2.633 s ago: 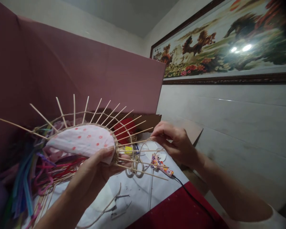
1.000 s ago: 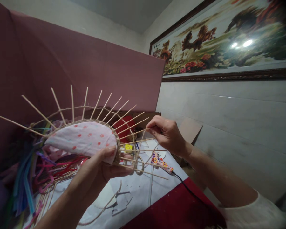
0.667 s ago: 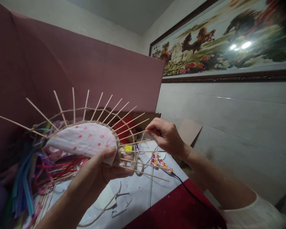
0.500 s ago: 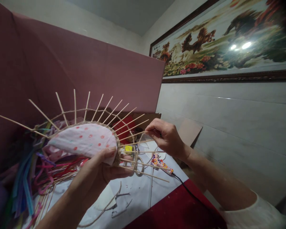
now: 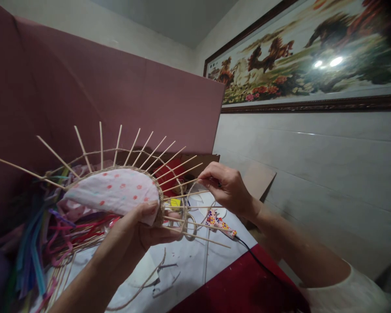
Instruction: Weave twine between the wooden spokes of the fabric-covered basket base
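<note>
My left hand (image 5: 135,237) grips the near edge of a round basket base (image 5: 115,191) covered in white cloth with red dots, tilted up on edge. Several thin wooden spokes (image 5: 169,165) fan out from its twine-wrapped rim. My right hand (image 5: 228,187) is pinched on a strand of jute twine (image 5: 190,193) that loops between the spokes at the right side of the base. The twine trails down toward the table.
A tangle of coloured pipe cleaners (image 5: 42,239) lies at the left. A patterned glue gun (image 5: 220,222) with a black cord rests on white paper (image 5: 185,265) over a red cloth (image 5: 244,287). A maroon board (image 5: 117,100) stands behind; a framed horse picture (image 5: 306,56) hangs right.
My right hand has risen from the lower spokes and now pinches the twine between higher spokes. The base has stayed in my left hand with only slight shifts.
</note>
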Demonstrator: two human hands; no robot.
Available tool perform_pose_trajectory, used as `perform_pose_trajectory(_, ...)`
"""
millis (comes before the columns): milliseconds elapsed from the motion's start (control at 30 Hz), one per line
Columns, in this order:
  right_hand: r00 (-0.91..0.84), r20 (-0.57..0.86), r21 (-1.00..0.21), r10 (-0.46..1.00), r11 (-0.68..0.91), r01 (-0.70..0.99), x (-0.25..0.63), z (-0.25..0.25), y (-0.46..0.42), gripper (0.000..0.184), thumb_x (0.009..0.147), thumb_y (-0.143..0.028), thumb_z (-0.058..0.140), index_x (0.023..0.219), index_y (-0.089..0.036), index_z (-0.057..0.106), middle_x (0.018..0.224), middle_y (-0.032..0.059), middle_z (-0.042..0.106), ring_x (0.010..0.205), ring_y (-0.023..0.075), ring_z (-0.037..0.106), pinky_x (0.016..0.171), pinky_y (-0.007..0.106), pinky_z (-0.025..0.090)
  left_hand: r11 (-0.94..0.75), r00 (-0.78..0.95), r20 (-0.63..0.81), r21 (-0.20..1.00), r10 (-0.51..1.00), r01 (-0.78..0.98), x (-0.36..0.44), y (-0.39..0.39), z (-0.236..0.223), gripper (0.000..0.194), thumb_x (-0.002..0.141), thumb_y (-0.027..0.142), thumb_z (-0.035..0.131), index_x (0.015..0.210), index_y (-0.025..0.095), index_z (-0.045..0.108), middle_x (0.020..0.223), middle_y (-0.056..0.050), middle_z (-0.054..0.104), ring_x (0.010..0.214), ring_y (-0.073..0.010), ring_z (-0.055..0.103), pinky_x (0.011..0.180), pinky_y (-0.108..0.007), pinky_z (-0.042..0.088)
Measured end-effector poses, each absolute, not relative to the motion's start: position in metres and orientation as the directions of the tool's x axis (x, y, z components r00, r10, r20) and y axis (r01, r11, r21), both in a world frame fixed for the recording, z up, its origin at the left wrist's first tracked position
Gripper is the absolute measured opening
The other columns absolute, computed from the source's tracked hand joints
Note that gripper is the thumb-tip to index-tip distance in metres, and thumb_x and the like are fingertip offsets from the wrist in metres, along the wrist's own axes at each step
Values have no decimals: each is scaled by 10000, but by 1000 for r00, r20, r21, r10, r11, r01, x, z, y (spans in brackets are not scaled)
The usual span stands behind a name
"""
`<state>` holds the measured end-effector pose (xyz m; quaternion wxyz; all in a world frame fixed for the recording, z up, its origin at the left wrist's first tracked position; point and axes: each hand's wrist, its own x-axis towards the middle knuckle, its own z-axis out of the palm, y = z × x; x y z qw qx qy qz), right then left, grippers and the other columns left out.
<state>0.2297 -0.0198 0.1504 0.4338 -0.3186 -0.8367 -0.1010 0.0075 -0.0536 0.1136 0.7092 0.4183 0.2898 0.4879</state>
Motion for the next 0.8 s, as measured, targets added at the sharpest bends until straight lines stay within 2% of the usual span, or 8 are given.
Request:
perform_pose_trajectory(267,-418,790,-114,448,779,617,230,152,-22,99,850,-187,529,778,-171,595,738,21,548,655,120,481,584,269,392,152,351,8,892,937,-427,9,-53,115,261,825,168,450,886,91,692,873,-146,734,824,-292,677,760,-491,547)
perform_pose_trajectory(800,-399,798,-116,451,766,633,234,151,-27,85,844,-181,536,783,-172,593,724,19,538,638,122,464,578,271,390,200,391,-13,874,921,-442,6,-53,115,251,826,203,466,847,79,683,851,-156,742,721,-302,697,804,-515,519)
